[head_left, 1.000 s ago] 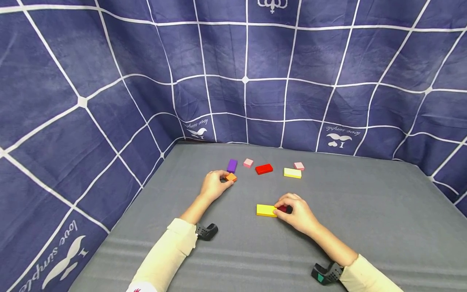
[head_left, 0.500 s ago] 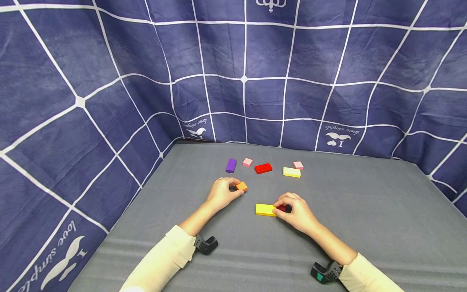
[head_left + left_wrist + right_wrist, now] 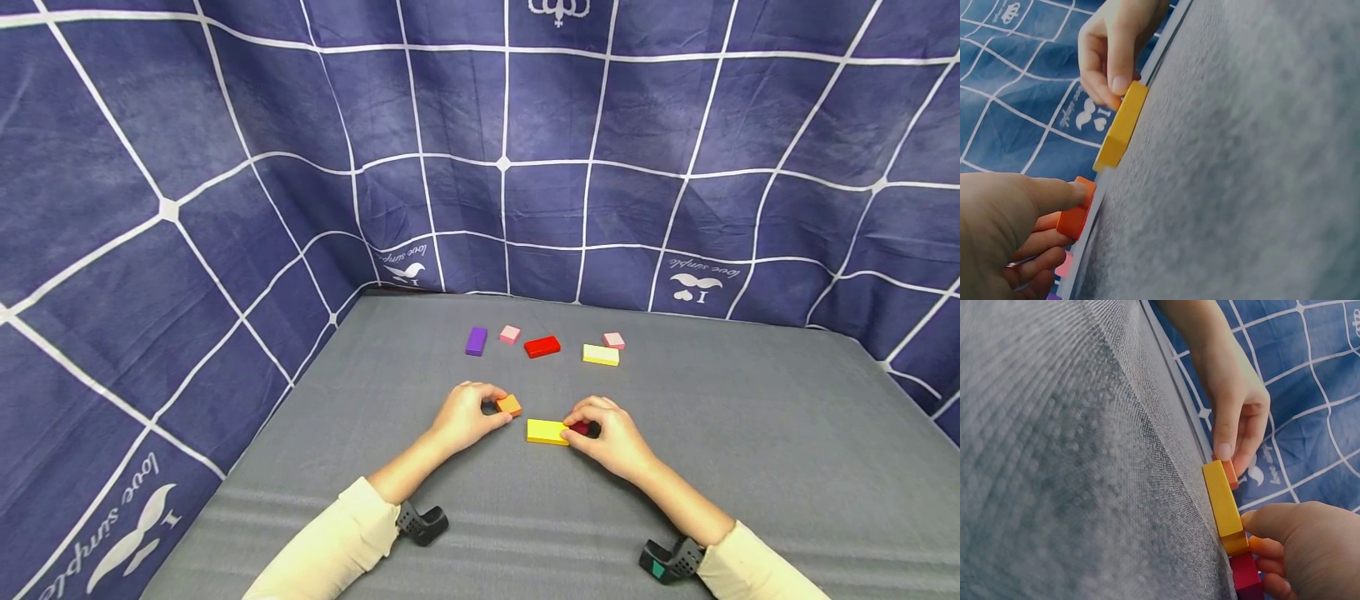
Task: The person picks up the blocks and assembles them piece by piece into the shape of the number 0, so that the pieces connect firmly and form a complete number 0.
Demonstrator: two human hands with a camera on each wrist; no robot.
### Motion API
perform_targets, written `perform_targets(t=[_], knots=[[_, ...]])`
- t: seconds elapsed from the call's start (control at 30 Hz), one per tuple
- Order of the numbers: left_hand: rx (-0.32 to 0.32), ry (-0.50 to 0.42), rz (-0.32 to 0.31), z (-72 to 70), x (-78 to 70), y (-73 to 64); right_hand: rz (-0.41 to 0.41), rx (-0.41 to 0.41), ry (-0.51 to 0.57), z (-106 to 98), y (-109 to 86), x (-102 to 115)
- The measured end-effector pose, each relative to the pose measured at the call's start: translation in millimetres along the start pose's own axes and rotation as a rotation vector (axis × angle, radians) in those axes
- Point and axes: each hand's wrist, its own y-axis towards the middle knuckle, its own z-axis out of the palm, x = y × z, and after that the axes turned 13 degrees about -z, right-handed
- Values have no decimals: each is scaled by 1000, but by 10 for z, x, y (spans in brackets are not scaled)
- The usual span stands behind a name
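My left hand [image 3: 465, 417] pinches a small orange block [image 3: 509, 405] between thumb and fingers, just left of and a little beyond the yellow block. That long yellow block [image 3: 546, 432] lies on the grey table, its right end between the thumb and fingertips of my right hand [image 3: 613, 439]. A dark red block [image 3: 1246, 581] adjoins the yellow block's right end, largely covered by the right hand in the head view. From the left wrist, the orange block [image 3: 1077, 209] shows close to the near end of the yellow block [image 3: 1121, 128].
Farther back on the table lie a purple block [image 3: 476, 341], a pink block [image 3: 510, 334], a bright red block [image 3: 542, 347] and a pale yellow block [image 3: 601, 355]. Behind the pale yellow one is another pink block [image 3: 614, 341]. A blue checked curtain [image 3: 465, 108] hangs behind.
My left hand has carried the orange block from beside the purple block toward me and rightward, close to the yellow block. The right hand has stayed at the yellow block.
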Motion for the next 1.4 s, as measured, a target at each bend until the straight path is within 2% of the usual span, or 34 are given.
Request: perform_targets(t=[0.33,0.77,1.23,1.4], knots=[[26,-8,9,22,-56,-60,-14,-9,0,1,-7,-23],[50,-16,20,63,-48,-76,-13,-4,-10,8,-9,-29],[44,-10,52,85,-15,-65,-34,-29,-8,22,-9,-48],[18,-5,86,86,-33,-75,-30,-24,-5,18,-12,-46]])
